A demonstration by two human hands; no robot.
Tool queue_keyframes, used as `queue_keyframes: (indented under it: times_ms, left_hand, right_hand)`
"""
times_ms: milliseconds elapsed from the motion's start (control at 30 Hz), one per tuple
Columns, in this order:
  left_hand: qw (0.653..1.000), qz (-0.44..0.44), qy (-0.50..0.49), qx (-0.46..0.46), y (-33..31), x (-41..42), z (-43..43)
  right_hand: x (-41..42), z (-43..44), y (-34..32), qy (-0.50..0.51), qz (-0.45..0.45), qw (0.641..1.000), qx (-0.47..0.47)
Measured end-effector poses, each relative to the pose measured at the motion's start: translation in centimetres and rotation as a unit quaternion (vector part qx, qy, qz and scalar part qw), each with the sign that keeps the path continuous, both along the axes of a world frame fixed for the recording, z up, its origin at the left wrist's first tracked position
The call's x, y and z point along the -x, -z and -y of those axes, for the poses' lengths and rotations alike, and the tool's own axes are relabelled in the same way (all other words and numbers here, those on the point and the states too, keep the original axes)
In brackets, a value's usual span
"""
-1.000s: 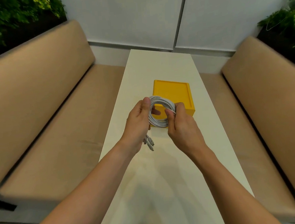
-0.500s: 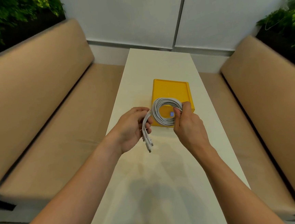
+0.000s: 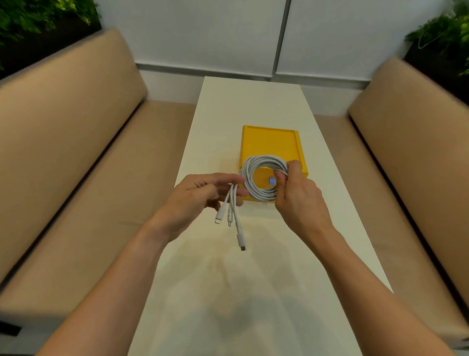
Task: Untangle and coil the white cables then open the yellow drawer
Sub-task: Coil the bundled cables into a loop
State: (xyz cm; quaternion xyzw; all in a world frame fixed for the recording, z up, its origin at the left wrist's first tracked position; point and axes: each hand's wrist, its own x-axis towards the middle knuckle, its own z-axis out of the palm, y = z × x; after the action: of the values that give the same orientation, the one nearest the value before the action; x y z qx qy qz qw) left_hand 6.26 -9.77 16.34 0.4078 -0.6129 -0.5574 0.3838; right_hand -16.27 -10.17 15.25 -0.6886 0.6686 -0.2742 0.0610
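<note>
A round coil of white cables (image 3: 252, 189) hangs in the air just in front of the yellow drawer box (image 3: 271, 143), which sits shut on the white table (image 3: 252, 102). My right hand (image 3: 297, 198) grips the coil's right side, thumb and fingers curled round the strands. My left hand (image 3: 198, 199) holds the loose ends at the coil's left side between its fingers. Three plug ends (image 3: 230, 220) dangle below that hand, the longest reaching lowest.
Tan cushioned benches run along both sides of the narrow table, the left bench (image 3: 66, 175) and the right bench (image 3: 413, 162). Green plants (image 3: 459, 36) stand behind the backrests. A white wall closes the far end.
My left hand let go of the coil's left rim and slid outward to the loose ends, which now hang longer. The right hand keeps the coil, now turned face-on.
</note>
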Motion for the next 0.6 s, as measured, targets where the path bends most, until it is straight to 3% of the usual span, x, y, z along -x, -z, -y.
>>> queue_keyframes:
  times_ms: [167, 333, 600]
  left_hand:
    - [0.994, 0.07, 0.076, 0.029, -1.0, -1.4, -0.1]
    - [0.992, 0.043, 0.118, 0.021, -1.3, -1.7, 0.2]
    - [0.996, -0.008, 0.078, 0.042, -0.9, -0.4, 0.1]
  right_hand:
    - [0.1, -0.2, 0.3, -0.016, 0.004, 1.0, -0.003]
    - [0.1, -0.4, 0.4, -0.024, 0.012, 1.0, 0.002]
    - [0.2, -0.9, -0.2, -0.029, 0.02, 0.999, 0.005]
